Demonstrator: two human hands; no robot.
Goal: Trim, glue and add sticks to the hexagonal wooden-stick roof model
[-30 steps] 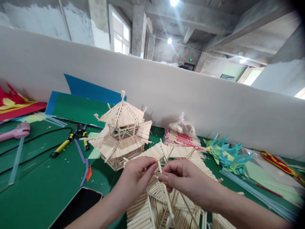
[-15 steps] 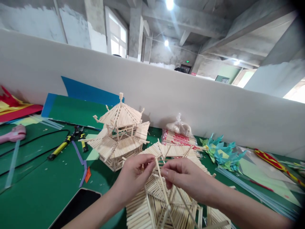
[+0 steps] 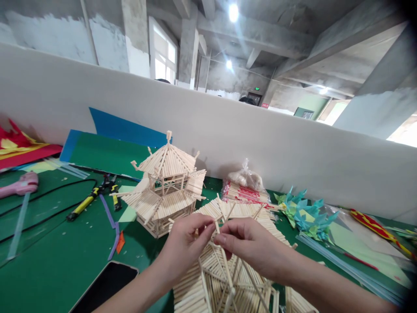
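Observation:
My left hand (image 3: 185,245) and my right hand (image 3: 249,243) meet over a wide roof piece (image 3: 224,278) built of thin wooden sticks. Both pinch a single upright wooden stick (image 3: 217,229) between thumb and fingertips at the top of that piece. The roof piece lies on the green table (image 3: 48,261) right in front of me, partly hidden by my hands and forearms. Behind my left hand stands a two-tier wooden stick pavilion (image 3: 166,184), not touched by either hand.
A dark phone (image 3: 104,287) lies near my left forearm. Yellow-handled pliers (image 3: 91,195), a black cable and a pink tool (image 3: 19,184) sit to the left. A bag of sticks (image 3: 246,184) and teal paper shapes (image 3: 306,213) lie by the white partition.
The view has shifted slightly. My hands stay pinched together on the stick; the fingertips have closed in a little nearer each other.

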